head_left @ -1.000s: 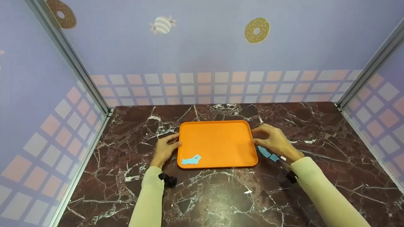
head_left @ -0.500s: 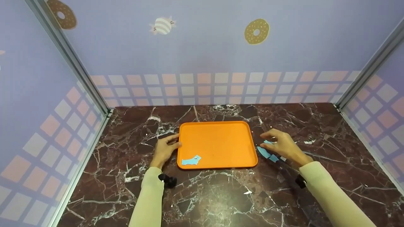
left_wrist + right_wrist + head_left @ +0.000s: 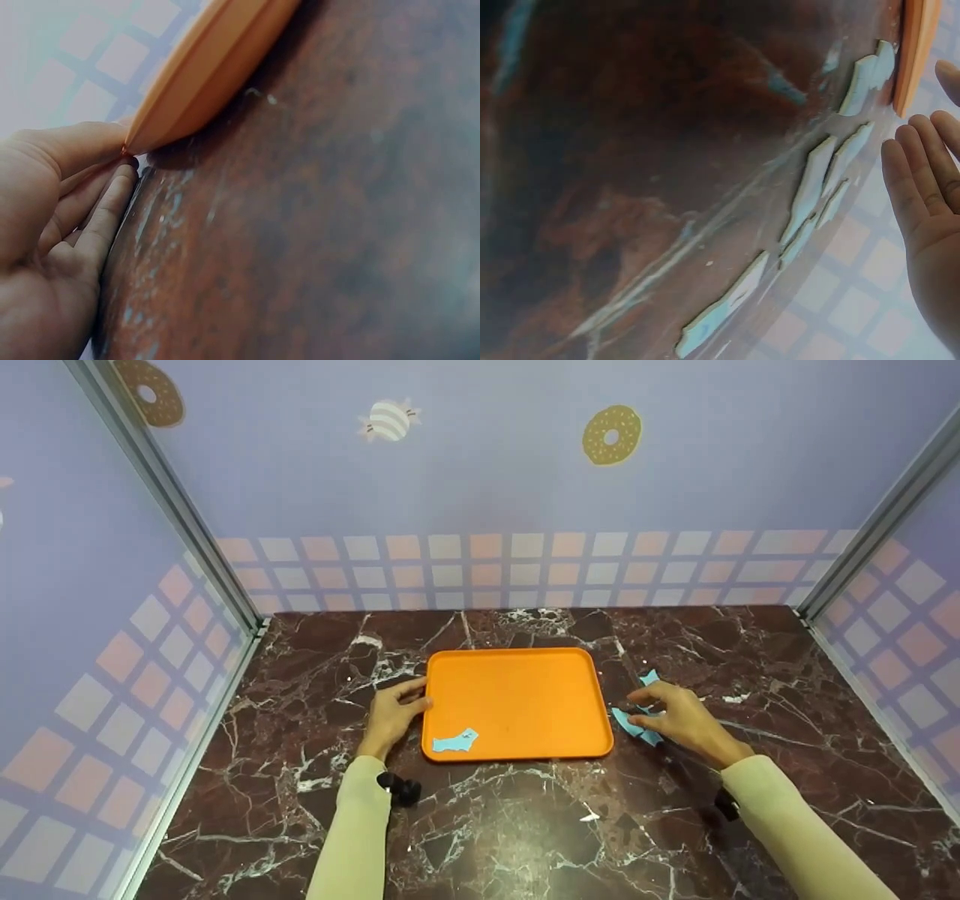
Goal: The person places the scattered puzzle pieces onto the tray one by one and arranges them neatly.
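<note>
An orange rectangular tray (image 3: 517, 697) lies on the dark marbled table. My left hand (image 3: 390, 720) grips its left edge; in the left wrist view the thumb and fingertips meet at the corner of the tray (image 3: 202, 82). In the tray's near left corner sits a flat light blue piece (image 3: 454, 741) with irregular edges. Right of the tray my right hand (image 3: 686, 724) hovers over several more flat blue pieces (image 3: 625, 721), its fingers loosely bent and apart, holding nothing. The right wrist view shows these thin pieces (image 3: 808, 187) lying on the table beside the relaxed hand (image 3: 937, 202), partly in pairs.
One blue piece (image 3: 649, 677) lies just beyond the right hand. A patterned back wall (image 3: 495, 495) and side panels with metal frame posts (image 3: 180, 502) enclose the table (image 3: 517, 825).
My right hand has let go of the tray's right edge and moved right and nearer, over the blue pieces, uncovering one behind it. The left hand and tray have stayed in place.
</note>
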Motion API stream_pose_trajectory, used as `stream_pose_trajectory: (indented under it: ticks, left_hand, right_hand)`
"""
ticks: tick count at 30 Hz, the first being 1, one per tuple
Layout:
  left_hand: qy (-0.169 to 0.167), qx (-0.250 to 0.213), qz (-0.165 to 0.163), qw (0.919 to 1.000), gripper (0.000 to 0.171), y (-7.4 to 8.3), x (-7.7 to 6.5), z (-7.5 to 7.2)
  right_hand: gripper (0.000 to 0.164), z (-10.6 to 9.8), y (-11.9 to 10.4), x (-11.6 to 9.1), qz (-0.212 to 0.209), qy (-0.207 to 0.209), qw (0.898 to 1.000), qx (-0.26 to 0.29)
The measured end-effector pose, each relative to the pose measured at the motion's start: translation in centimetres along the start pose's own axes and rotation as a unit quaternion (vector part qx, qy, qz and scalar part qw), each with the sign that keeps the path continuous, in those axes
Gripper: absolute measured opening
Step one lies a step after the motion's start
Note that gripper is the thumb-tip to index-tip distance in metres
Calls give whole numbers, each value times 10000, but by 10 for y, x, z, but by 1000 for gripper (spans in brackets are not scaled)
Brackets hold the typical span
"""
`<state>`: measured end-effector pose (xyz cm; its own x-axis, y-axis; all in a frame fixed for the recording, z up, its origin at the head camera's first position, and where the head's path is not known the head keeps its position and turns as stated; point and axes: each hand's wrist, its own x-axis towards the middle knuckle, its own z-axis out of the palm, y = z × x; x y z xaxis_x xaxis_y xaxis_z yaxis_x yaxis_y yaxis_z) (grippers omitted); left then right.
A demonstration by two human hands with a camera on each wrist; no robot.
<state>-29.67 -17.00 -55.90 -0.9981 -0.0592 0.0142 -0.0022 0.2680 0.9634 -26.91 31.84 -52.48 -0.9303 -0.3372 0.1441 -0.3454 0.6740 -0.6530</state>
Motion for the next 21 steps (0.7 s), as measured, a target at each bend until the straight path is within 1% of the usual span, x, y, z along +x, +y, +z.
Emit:
stream_pose_trajectory:
  ticks: [6, 12, 18, 21]
  left_hand:
    - [16, 2, -51, 10000, 43, -1, 0, 0]
    - [25, 17, 23, 10000, 43, -2, 1, -1]
    - [-24, 10, -52, 10000, 43, -2, 1, -1]
    - [-47, -18, -118, 9999, 44, -1, 1, -1]
  right_hand:
    - [32, 4, 5, -3, -162, -55, 9996, -211]
    - [33, 9, 11, -6, -384, 7, 9985, -390]
    - [33, 11, 11, -6, -467, -5, 9979, -450]
    - [32, 10, 11, -6, -409, -64, 9979, -495]
